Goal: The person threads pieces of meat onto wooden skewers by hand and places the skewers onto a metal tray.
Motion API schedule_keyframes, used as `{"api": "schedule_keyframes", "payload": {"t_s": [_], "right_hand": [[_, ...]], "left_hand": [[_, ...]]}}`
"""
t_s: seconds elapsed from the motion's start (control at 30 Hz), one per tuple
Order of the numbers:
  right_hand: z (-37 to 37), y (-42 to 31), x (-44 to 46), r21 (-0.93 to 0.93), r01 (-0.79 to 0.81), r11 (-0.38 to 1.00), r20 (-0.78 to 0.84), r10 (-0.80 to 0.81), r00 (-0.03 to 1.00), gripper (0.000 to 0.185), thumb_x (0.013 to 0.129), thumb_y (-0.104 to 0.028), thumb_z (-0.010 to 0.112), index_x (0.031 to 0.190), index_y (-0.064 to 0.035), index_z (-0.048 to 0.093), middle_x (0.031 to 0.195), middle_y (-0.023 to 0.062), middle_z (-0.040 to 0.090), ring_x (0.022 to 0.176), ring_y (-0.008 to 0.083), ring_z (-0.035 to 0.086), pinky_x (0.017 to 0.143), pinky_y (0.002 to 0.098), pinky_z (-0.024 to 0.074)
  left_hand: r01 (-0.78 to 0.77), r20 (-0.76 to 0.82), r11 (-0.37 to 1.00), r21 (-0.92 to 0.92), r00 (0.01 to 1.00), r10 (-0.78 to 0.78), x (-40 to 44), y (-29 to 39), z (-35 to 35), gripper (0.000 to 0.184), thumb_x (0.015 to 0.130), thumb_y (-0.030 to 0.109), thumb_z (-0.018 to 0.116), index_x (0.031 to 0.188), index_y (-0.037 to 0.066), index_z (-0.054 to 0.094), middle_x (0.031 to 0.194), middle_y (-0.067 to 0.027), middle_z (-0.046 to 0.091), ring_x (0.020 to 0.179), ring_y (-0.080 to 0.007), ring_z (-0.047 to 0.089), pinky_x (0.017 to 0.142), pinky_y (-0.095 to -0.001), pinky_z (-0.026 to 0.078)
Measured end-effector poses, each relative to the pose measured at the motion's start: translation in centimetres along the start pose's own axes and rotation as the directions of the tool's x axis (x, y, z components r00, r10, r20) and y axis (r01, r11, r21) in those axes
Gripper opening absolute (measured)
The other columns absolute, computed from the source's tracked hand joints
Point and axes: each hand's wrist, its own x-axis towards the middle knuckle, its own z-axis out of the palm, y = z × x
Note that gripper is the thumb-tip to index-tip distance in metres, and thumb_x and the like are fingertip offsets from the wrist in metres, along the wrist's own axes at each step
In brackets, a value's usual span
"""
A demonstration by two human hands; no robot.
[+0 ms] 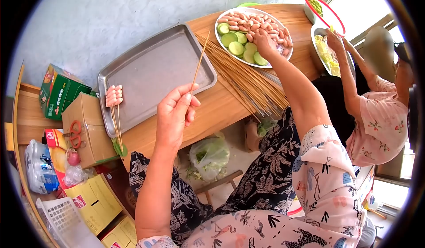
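My left hand (177, 108) is closed in a pinch on a bamboo skewer (202, 57), which points up with its tip bare. My right hand (264, 44) reaches into a white oval plate (218, 34), fingers drawn together among small sausages (252, 21); what lies between its fingertips is hidden. Sliced cucumber (236, 48) fills the near left side of that plate. A bundle of bamboo skewers (248, 80) lies between the plate and a metal tray (150, 71). Threaded sausages (114, 96) on skewers rest at the tray's left end.
At right, a co-worker in a pink floral top (376, 124) reaches over a bowl of yellowish food (326, 55). Cardboard boxes (88, 126), red scissors (76, 134) and a white basket (62, 221) stand at left. Below the wooden table (208, 119) is a bag of greens (210, 157).
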Motion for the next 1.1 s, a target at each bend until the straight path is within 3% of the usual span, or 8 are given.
{"api": "schedule_keyframes", "payload": {"t_s": [0.2,0.27,0.33,0.4,0.53,0.7,0.8,1.1], "right_hand": [[0.1,-0.1,-0.9,0.161,0.072,0.984,-0.237,-0.032,0.971,0.027,0.087,-0.03,0.056,0.093,-0.0049,0.062,0.107,0.0108,0.06,0.091,0.0274,0.061,0.08,0.0416,0.0474],[-4.4,-2.5,-1.8,0.717,-0.507,0.479,0.348,0.383,0.855,0.021,0.083,-0.029,0.059,0.083,-0.0083,0.062,0.09,0.0036,0.061,0.075,0.0187,0.058,0.069,0.0377,0.0459],[-3.8,-0.8,-1.4,0.843,-0.459,-0.282,0.471,-0.025,0.882,0.02,0.079,-0.023,0.058,0.064,-0.0117,0.051,0.075,-0.0006,0.055,0.071,0.0138,0.053,0.06,0.0291,0.0367],[-7.7,-4.5,-3.5,0.675,-0.416,-0.61,0.499,-0.039,0.866,0.026,0.08,-0.022,0.056,0.06,-0.011,0.045,0.078,0.0024,0.056,0.074,0.0167,0.053,0.059,0.0291,0.0364],[-11.6,-9.0,-7.3,0.605,-0.406,-0.685,0.331,-0.247,0.911,0.024,0.083,-0.009,0.056,0.062,-0.0078,0.045,0.087,0.0091,0.06,0.074,0.0195,0.054,0.057,0.0267,0.043],[-15.3,-13.9,-12.6,0.533,-0.333,-0.778,0.445,-0.077,0.892,0.004,0.084,-0.005,0.054,0.085,-0.0009,0.055,0.098,0.0096,0.062,0.095,0.0233,0.061,0.061,0.0258,0.0482],[-14.8,-14.0,-13.8,0.519,-0.307,-0.798,0.478,-0.027,0.878,0.017,0.086,-0.008,0.057,0.102,-0.0021,0.057,0.103,0.0085,0.062,0.102,0.0242,0.061,0.066,0.0277,0.0509],[-13.2,-13.3,-13.1,0.76,-0.39,-0.52,0.357,-0.168,0.919,0.019,0.088,-0.014,0.061,0.106,-0.0054,0.059,0.093,0.0023,0.064,0.076,0.008,0.06,0.062,0.0203,0.0446]], "left_hand": [[0.017,-0.009,1.0,0.016,1.0,-0.017,-0.3,0.3,0.0,0.024,0.095,0.011,0.048,0.115,0.002,0.059,0.078,-0.0005,0.059,0.055,-0.0028,0.044,0.045,-0.0162,0.032],[0.019,-0.007,1.0,0.007,1.0,-0.019,-0.3,0.2,-0.2,0.024,0.095,0.011,0.048,0.114,0.002,0.059,0.078,-0.0004,0.059,0.055,-0.0028,0.044,0.045,-0.0163,0.032],[-0.03,0.001,0.999,0.017,1.0,0.03,0.0,-0.2,-0.7,0.024,0.095,0.011,0.047,0.114,0.002,0.059,0.078,-0.0003,0.059,0.054,-0.0028,0.044,0.045,-0.0163,0.032],[-0.042,0.01,0.999,0.011,0.999,0.042,0.0,-0.3,-0.9,0.024,0.095,0.011,0.047,0.114,0.002,0.059,0.078,-0.0005,0.059,0.054,-0.0028,0.044,0.045,-0.0162,0.032],[-0.04,0.02,0.999,0.005,0.999,0.04,-0.3,-0.2,-1.0,0.024,0.094,0.011,0.048,0.113,0.001,0.059,0.077,-0.0008,0.058,0.053,-0.0027,0.043,0.043,-0.0158,0.03],[-0.013,0.116,0.999,0.036,0.993,0.008,-1.1,-0.3,-1.2,0.024,0.093,0.011,0.049,0.113,0.001,0.059,0.076,-0.001,0.058,0.051,-0.0027,0.042,0.041,-0.0158,0.029],[0.019,0.16,0.997,0.077,0.987,-0.031,-1.6,-0.3,-1.3,0.024,0.093,0.011,0.05,0.113,0.0,0.058,0.076,-0.0009,0.057,0.049,-0.0026,0.041,0.041,-0.0157,0.028],[0.01,0.184,0.981,0.193,0.982,-0.047,-1.7,-0.3,-2.0,0.024,0.093,0.01,0.049,0.112,-0.001,0.059,0.074,0.0003,0.056,0.048,-0.0015,0.039,0.042,-0.0153,0.027]]}}
